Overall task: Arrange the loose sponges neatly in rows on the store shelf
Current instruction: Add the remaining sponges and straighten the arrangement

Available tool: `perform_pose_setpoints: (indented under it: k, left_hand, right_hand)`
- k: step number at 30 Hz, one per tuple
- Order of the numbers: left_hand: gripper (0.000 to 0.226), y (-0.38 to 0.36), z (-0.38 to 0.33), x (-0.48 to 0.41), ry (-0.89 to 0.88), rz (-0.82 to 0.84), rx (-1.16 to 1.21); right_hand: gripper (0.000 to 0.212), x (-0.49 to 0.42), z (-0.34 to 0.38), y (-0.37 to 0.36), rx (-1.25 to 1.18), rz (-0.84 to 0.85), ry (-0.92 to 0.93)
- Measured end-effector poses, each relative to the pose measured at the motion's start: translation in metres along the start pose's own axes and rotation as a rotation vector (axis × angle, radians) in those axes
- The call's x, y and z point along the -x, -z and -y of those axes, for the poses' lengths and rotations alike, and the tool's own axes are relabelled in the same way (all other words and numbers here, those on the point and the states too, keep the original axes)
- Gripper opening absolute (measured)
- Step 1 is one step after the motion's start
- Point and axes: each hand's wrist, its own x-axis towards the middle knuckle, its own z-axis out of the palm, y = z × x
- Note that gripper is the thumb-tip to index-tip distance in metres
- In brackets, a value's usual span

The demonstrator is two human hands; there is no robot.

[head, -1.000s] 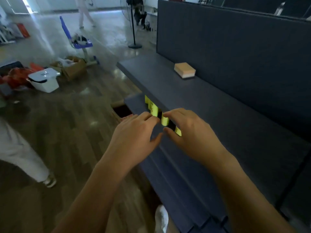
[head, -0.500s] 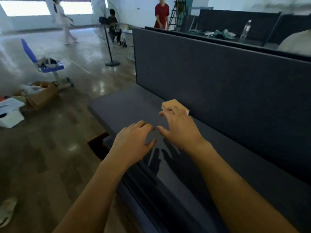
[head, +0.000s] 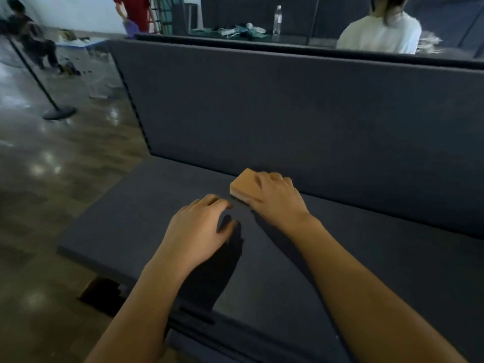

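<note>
No writing, brand or number can be read anywhere. The sponge (head: 245, 186) gripped by the right hand (head: 277, 197) shows plain faces. The water bottle (head: 277, 19), far beyond that grip, is too blurred to read.

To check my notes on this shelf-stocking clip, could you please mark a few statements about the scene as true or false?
1. The right hand lies on the orange rectangular sponge. True.
2. The left hand holds a second sponge. False: it holds nothing, its fingers loosely curled above the dark grey shelf board.
3. The sponge lies close to the shelf's upright dark back panel. True.
4. Several sponges stand in a row on this board. False: only one sponge shows on it.
5. A clear plastic bottle stands right beside the sponge. False: the clear plastic bottle stands far behind, beyond the panel.
</note>
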Motion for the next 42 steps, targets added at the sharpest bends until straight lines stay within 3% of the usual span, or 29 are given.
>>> perform_pose_setpoints:
  k: [7,12,22,28,34,38,42]
  left_hand:
    - [0.035,-0.002,-0.012,0.013,-0.232,0.04,0.087]
    - [0.03,-0.007,-0.066,0.03,-0.447,0.11,0.144]
    - [0.03,-0.03,-0.242,0.076,-0.901,0.256,0.219]
    - [0.066,-0.051,-0.371,0.141,-1.109,0.24,0.276]
    - [0.097,-0.083,-0.484,0.206,-1.312,0.261,0.216]
    - [0.094,-0.098,-0.541,0.236,-1.409,0.271,0.231]
    - [0.078,-0.104,-0.583,0.251,-1.402,0.312,0.276]
  right_hand:
    - [0.059,0.069,-0.028,0.015,-0.022,-0.108,-0.058]
    - [0.058,0.17,-0.061,0.028,-0.037,-0.232,-0.234]
    - [0.068,0.375,-0.136,0.057,0.034,-0.437,-0.607]
    - [0.077,0.508,-0.184,0.08,0.037,-0.453,-0.767]
    - [0.072,0.615,-0.222,0.094,0.044,-0.467,-0.771]
    - [0.067,0.663,-0.241,0.103,0.068,-0.502,-0.764]
    - [0.084,0.698,-0.266,0.107,-0.053,-0.527,-0.821]
